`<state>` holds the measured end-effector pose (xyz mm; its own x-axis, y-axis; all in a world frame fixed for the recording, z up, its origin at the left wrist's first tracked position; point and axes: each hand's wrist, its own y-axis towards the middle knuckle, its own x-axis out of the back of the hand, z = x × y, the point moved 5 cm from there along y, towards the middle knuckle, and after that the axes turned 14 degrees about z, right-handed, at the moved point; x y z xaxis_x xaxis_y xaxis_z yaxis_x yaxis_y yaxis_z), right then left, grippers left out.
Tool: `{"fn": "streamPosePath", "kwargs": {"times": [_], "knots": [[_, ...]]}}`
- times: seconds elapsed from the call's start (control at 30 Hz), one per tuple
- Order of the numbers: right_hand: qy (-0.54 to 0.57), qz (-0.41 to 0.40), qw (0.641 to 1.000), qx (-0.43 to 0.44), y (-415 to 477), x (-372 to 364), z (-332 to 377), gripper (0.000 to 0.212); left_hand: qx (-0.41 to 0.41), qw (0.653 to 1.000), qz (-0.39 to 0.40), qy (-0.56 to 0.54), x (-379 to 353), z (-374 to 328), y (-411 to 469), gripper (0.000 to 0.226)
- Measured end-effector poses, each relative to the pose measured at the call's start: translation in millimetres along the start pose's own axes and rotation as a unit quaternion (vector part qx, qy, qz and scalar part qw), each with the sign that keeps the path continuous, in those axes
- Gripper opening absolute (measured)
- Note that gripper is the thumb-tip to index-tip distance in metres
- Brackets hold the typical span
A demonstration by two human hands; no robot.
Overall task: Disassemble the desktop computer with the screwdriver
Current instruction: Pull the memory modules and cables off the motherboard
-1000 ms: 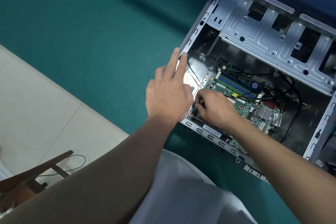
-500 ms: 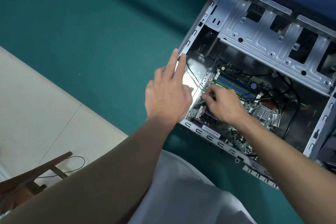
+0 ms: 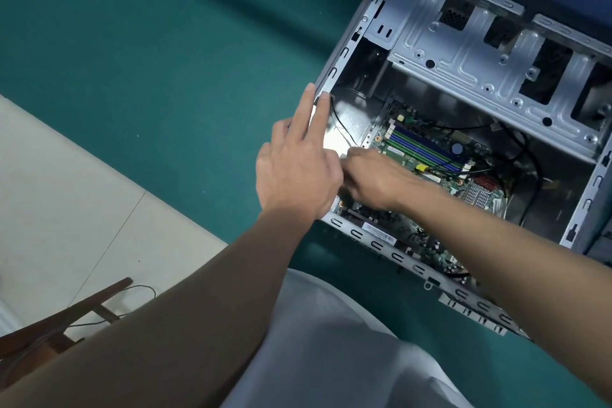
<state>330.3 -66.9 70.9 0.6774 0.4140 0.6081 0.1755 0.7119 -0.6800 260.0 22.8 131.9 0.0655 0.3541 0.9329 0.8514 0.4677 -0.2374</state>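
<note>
- Head view cuts off the computer case (image 3: 361, 40) at the top and right of the frame, so its full outline cannot be seen.
- The right hand (image 3: 381, 179) reaches into the case over the circuit board (image 3: 427, 146). It is blurred and its fingertips are hidden behind the left hand, so whether it grips anything cannot be told.
- The left hand (image 3: 298, 175) is relaxed and flat, fingers straight, holding nothing. Two fingertips touch the case's left rim, and the palm covers the case's near left corner.
- Both hands and the right forearm hide part of the board.
- The case lies on its side toward the far right of the green bench (image 3: 165, 43), open side up and well apart from the bench's left edge.
- Its metal drive cage (image 3: 480, 53) sits at the far end, with the board nearer the person. The near rim slants from the left hand down to the right. Which side is longer cannot be told.
- Black cables (image 3: 530, 156) loop beside the board's right side.
- Past the bench's left edge lie a pale floor (image 3: 49, 192) and part of a wooden chair (image 3: 66, 318).
</note>
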Motion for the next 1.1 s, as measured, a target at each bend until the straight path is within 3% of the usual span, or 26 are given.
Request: {"fn": "streamPosePath", "kwargs": {"times": [0.23,0.77,0.97,1.1], "knots": [[-0.135,0.021,0.988,-0.073,10,-6,7,0.032,0.001,1.000,-0.004,0.006,0,0,0,0.067],[-0.108,0.090,0.983,-0.117,26,-17,0,0.035,0.003,1.000,-0.006,0.007,2,-1,-1,0.067],[-0.083,-0.035,0.990,-0.107,5,3,-4,0.031,-0.006,1.000,-0.005,0.013,1,-1,-1,0.068],[0.013,-0.124,0.981,-0.150,-41,25,-22,0.022,-0.011,1.000,0.006,0.021,1,-2,-1,0.068]]}}
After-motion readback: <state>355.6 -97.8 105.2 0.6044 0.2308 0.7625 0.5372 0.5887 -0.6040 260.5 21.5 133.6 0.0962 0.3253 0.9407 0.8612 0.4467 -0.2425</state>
